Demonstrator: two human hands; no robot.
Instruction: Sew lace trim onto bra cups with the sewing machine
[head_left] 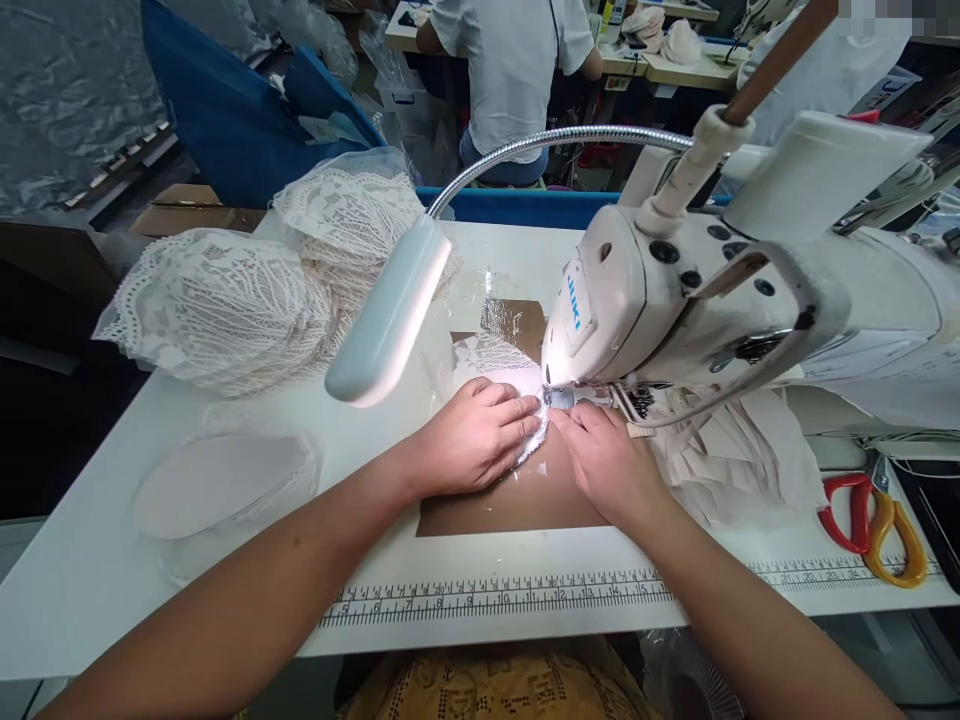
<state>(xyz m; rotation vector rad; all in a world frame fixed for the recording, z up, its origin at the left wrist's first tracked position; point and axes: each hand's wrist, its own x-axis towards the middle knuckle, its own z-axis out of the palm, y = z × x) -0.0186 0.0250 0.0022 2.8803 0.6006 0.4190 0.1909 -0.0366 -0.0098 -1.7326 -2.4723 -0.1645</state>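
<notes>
A piece of white lace fabric (pixel 495 355) lies under the needle area of a white sewing machine (pixel 600 290). My left hand (pixel 480 437) rests over the piece, fingers together and bent across its near part. From the right, my right hand (pixel 606 455) reaches in close to the presser foot (pixel 574 397), its fingertips closed at the fabric's edge. The machine head and my fingers hide part of the seam. Beneath the work is a brown sheet (pixel 510 510) on the white table (pixel 390 555).
A lamp (pixel 390 315) on a bendy neck hangs left of the machine. Stacked lace cups (pixel 232 300) stand at the back left, pale oval pads (pixel 225 485) nearer. Beige fabric pieces (pixel 750 455) and scissors (pixel 874 525) lie right. A person (pixel 514 75) sits ahead.
</notes>
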